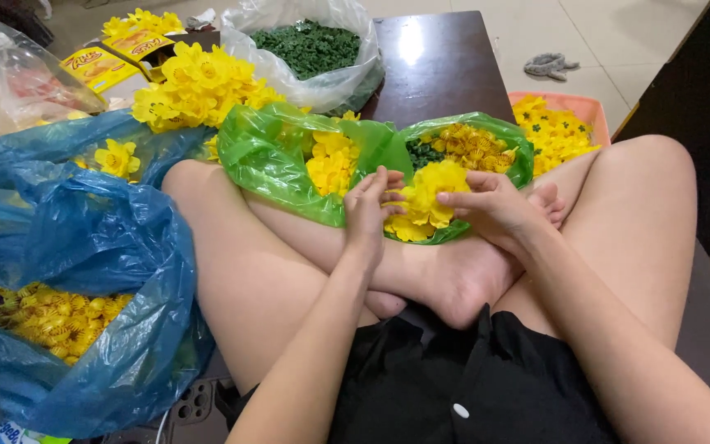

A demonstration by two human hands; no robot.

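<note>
both hands [369,210] [491,205] pinch a yellow plastic flower [426,201] over a green bag [273,152].

box: [102,67] yellow carton with red print, far left, behind blue bag [84,238]
second box: [143,43] same colours, just beside it

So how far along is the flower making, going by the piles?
Done: a heap of finished yellow flowers lies beyond the knees. In hand: the left hand and right hand hold a yellow flower between them over the green bag. Left: loose yellow pieces in the blue bag, more in the orange basket, and green pieces in the clear bag.
</note>
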